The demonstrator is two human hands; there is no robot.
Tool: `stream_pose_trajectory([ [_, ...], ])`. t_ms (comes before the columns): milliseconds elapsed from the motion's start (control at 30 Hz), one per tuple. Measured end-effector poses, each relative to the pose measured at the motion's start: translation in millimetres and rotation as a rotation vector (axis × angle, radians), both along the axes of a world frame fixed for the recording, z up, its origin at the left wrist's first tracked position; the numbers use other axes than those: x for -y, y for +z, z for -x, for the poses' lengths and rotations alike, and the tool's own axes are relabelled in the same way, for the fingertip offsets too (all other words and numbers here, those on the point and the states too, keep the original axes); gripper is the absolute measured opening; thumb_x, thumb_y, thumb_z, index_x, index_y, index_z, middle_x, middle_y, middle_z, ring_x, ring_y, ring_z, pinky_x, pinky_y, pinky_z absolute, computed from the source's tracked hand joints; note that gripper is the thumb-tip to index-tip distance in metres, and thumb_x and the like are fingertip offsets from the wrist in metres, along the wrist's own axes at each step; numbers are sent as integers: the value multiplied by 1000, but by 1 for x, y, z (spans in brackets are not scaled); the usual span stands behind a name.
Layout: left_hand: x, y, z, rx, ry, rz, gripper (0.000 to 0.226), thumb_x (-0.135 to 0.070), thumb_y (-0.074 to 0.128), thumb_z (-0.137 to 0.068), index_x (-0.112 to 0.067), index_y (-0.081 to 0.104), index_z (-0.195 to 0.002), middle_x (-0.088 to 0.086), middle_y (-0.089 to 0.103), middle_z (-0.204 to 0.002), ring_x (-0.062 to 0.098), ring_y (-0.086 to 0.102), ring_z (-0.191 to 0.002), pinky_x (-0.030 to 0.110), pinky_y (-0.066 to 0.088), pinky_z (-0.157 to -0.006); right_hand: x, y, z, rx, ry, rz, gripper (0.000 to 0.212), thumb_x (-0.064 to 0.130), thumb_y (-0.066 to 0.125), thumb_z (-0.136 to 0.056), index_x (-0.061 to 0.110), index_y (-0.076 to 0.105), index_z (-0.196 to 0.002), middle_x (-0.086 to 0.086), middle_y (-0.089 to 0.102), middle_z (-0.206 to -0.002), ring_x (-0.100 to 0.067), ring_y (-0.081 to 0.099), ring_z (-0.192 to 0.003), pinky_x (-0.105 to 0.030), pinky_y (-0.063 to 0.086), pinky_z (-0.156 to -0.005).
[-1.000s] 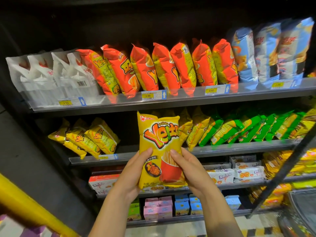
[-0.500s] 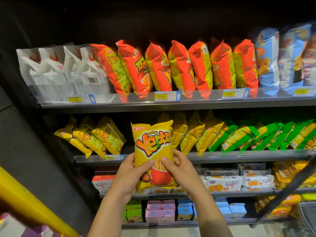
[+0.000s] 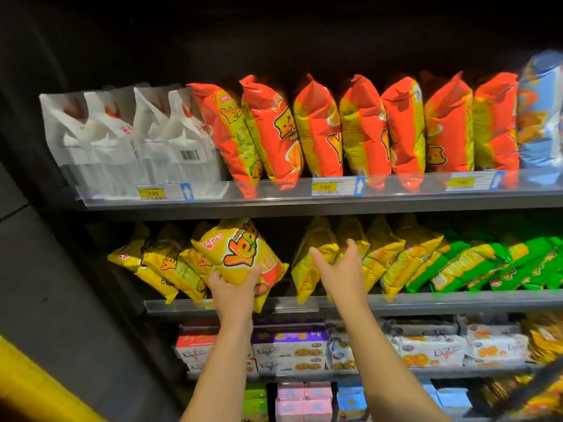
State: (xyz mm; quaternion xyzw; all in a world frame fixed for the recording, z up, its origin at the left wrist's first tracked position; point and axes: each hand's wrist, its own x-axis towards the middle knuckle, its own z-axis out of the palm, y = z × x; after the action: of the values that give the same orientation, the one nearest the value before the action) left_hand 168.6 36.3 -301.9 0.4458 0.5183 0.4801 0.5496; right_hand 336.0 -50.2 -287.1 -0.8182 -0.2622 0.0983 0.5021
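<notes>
A: Where's the chip bag (image 3: 240, 254)?
B: The left hand (image 3: 234, 289) grips its lower edge; it tilts up-left, over the middle shelf (image 3: 426, 303) gap.
A: And the right hand (image 3: 341, 269)?
B: Open, fingers spread, by the standing yellow bags (image 3: 304, 278); probably touching, blur hides it.

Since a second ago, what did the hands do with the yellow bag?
The yellow chip bag went up and left, tilting into the gap on the middle shelf. The right hand let go and reaches to the standing yellow bags; the left hand still holds it. Other snacks stayed put.
</notes>
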Motion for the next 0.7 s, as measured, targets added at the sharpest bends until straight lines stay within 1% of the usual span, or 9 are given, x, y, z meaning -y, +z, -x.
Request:
stream_pose_trajectory([
  [33, -7, -1, -6, -21, 17, -7, 87, -27, 91, -82, -15, 39, -150, -1, 56, -129, 23, 60, -119, 42, 52, -102, -8, 0, -1, 34, -38, 36, 97, 66, 66, -92, 12, 25, -162, -11, 38, -163, -32, 39, -149, -47, 42, -112],
  [100, -21, -2, -17, -84, 42, -28, 83, -29, 91, -81, -11, 42, -145, -3, 52, -122, 20, 55, -112, 35, 47, -96, -22, -4, -3, 115, -107, 121, 84, 65, 64, -93, 8, 38, -149, -14, 49, -150, -34, 50, -136, -44, 47, -94],
  [167, -35, -5, -28, -147, 59, -42, 78, -31, 93, -79, -7, 46, -137, 2, 54, -121, 24, 55, -108, 35, 45, -89, -33, -9, -3, 166, -143, 185, 69, 63, 64, -94, 9, 46, -135, -13, 54, -137, -34, 56, -125, -39, 43, -80],
  [200, -41, -9, -33, -177, 62, -46, 77, -33, 93, -78, -8, 47, -133, 6, 58, -124, 29, 59, -111, 37, 48, -89, -38, -11, -3, 179, -154, 210, 65, 61, 65, -95, 10, 48, -131, -12, 54, -134, -34, 57, -123, -38, 42, -78],
  [267, -53, -19, -41, -233, 73, -42, 77, -35, 94, -76, -8, 46, -130, 14, 57, -133, 38, 61, -118, 46, 55, -92, -45, -15, -3, 193, -170, 246, 58, 57, 65, -96, 10, 50, -127, -12, 53, -131, -34, 58, -120, -38, 45, -78],
  [367, -66, -28, -48, -307, 99, -34, 81, -36, 94, -75, -6, 43, -130, 17, 52, -136, 42, 57, -124, 57, 55, -97, -51, -20, -3, 200, -181, 258, 49, 49, 65, -99, 9, 52, -123, -12, 53, -127, -33, 60, -115, -39, 48, -78],
  [500, -74, -39, -51, -362, 124, -8, 86, -35, 93, -76, -3, 41, -136, 19, 49, -140, 44, 54, -129, 58, 54, -97, -53, -24, -5, 196, -203, 213, 40, 42, 65, -101, 8, 52, -119, -10, 52, -119, -29, 60, -106, -38, 48, -76],
  [600, -73, -49, -49, -415, 135, 16, 89, -37, 94, -75, -1, 42, -139, 20, 49, -142, 43, 50, -132, 59, 51, -97, -52, -26, -5, 169, -210, 167, 37, 39, 66, -101, 9, 52, -117, -7, 51, -115, -22, 53, -96, -34, 42, -73],
  [700, -70, -54, -48, -450, 129, 16, 91, -38, 93, -76, -1, 41, -141, 20, 48, -144, 43, 48, -135, 59, 49, -99, -52, -26, -5, 150, -210, 105, 35, 36, 67, -101, 8, 52, -114, -6, 50, -112, -21, 51, -93, -33, 41, -72],
])
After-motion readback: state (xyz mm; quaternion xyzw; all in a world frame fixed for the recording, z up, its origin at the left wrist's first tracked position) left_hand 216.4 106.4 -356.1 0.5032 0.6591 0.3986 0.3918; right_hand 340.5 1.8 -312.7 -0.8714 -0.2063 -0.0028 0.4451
